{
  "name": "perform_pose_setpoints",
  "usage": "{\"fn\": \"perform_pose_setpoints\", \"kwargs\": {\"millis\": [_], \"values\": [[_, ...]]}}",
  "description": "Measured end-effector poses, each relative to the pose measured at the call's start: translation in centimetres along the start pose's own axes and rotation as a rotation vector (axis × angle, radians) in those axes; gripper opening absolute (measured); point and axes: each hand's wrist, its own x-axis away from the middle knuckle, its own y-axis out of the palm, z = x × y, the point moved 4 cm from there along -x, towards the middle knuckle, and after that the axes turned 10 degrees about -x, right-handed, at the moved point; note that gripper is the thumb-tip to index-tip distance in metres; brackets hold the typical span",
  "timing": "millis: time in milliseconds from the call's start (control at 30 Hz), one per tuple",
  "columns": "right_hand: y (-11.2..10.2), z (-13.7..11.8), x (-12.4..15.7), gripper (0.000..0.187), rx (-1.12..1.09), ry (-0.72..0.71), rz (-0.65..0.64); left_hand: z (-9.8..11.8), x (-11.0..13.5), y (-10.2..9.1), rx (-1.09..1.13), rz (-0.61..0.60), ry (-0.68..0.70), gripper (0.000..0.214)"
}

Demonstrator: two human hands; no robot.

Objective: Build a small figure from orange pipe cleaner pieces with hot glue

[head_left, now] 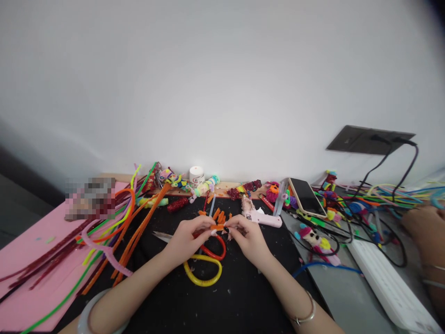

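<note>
Over the black mat, my left hand and my right hand meet, fingers closed on the two ends of a short orange pipe cleaner piece. Several more cut orange pieces lie just behind the fingertips. Under my left hand rests a pair of scissors with one yellow and one red handle loop; its blade tips point left and my hand covers part of it. Beyond my right hand sits a pale pink glue gun.
Long orange pipe cleaners and other colours lie over a pink board at left. A phone, a fuzzy doll, cables and a white power strip are at right. Another person's hand is at the right edge.
</note>
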Motion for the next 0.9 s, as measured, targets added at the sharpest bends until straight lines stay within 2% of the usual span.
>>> {"fn": "perform_pose_setpoints", "kwargs": {"millis": [233,700,900], "values": [[-0.01,0.26,0.06,0.012,-0.007,0.004,-0.010,0.38,-0.05,-0.05,0.014,0.000,-0.003,0.006],[0.06,0.25,-0.05,0.012,-0.008,0.023,-0.009,0.66,-0.05,-0.19,0.009,0.004,-0.019,0.012],[0.26,0.45,-0.07,0.016,-0.109,0.065,-0.022,0.74,-0.01,-0.43,-0.040,0.058,0.031,0.012]]}}
